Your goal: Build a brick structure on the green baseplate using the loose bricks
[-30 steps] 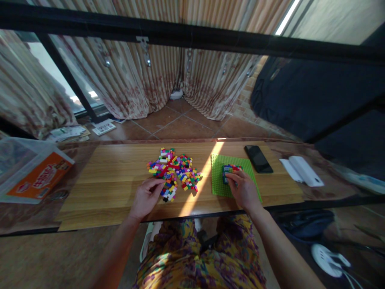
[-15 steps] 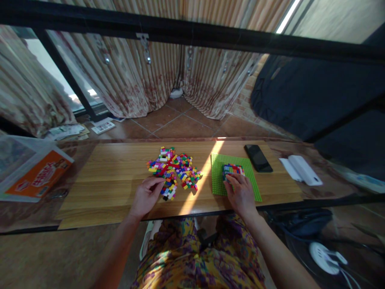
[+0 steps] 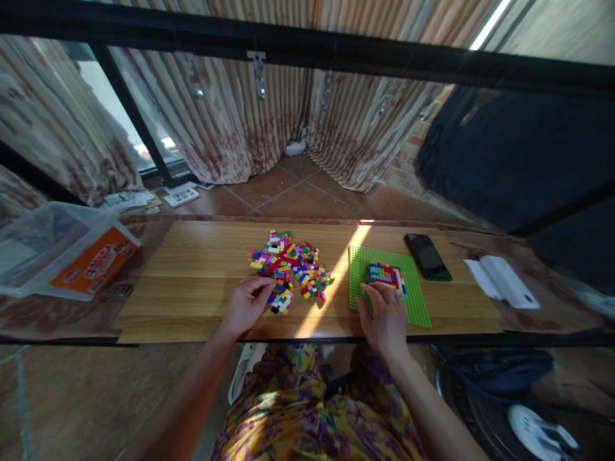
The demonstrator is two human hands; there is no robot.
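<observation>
My left hand (image 3: 247, 304) is at the near left edge of a loose pile of small coloured toy bricks (image 3: 307, 269). Its thumb and forefinger come together in a pinch; whatever lies between them is too small to make out. On the right, my right hand (image 3: 385, 317) hovers over the near part of a green studded baseplate (image 3: 358, 259), thumb and forefinger apart, nothing visible between them. Just beyond its fingers, a low rectangular build of coloured bricks (image 3: 385, 273) sits on the baseplate. The hand hides its near side.
A black phone (image 3: 427, 257) lies right of the baseplate on the wooden board (image 3: 192, 275). Farther right is a white object (image 3: 509, 282). A clear plastic tub with an orange label (image 3: 96, 262) stands at the left. A dark rail (image 3: 307, 41) crosses above.
My right hand has drawn back towards me from the brick build, uncovering more of it, and its fingers have parted. My left hand stays pinched by the pile. The view has shifted left.
</observation>
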